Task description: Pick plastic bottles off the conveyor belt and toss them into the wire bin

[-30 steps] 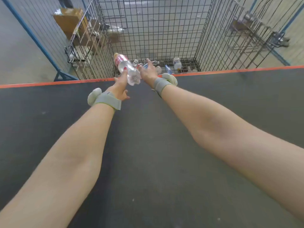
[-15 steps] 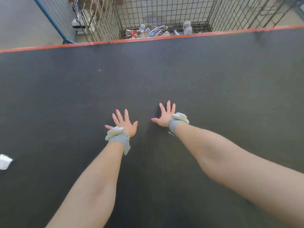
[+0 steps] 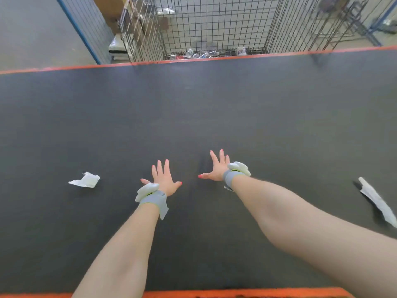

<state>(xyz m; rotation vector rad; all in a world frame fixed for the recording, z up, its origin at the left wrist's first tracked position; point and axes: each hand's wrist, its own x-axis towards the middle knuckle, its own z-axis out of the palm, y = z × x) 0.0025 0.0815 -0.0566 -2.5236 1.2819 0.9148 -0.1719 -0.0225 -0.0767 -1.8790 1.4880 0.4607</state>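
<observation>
The dark conveyor belt (image 3: 214, 108) fills the middle of the head view, edged in orange at the far and near sides. Beyond its far edge stands the wire bin (image 3: 214, 24), with several plastic bottles (image 3: 202, 54) lying on its floor. My left hand (image 3: 163, 179) and my right hand (image 3: 216, 166) hover over the middle of the belt, fingers spread and holding nothing. Both wrists carry grey bands with white pods. No bottle lies on the belt in view.
A crumpled white scrap (image 3: 85, 180) lies on the belt left of my left hand. A long white wrapper (image 3: 378, 202) lies at the right edge. Blue-framed fencing (image 3: 86, 31) and more wire cages (image 3: 335, 20) flank the bin.
A second ago both hands were at the far edge with a clear bottle; it is now out of them. Both hands drew back, open, to mid-belt. The white scrap has drifted right, and the wrapper has come into view.
</observation>
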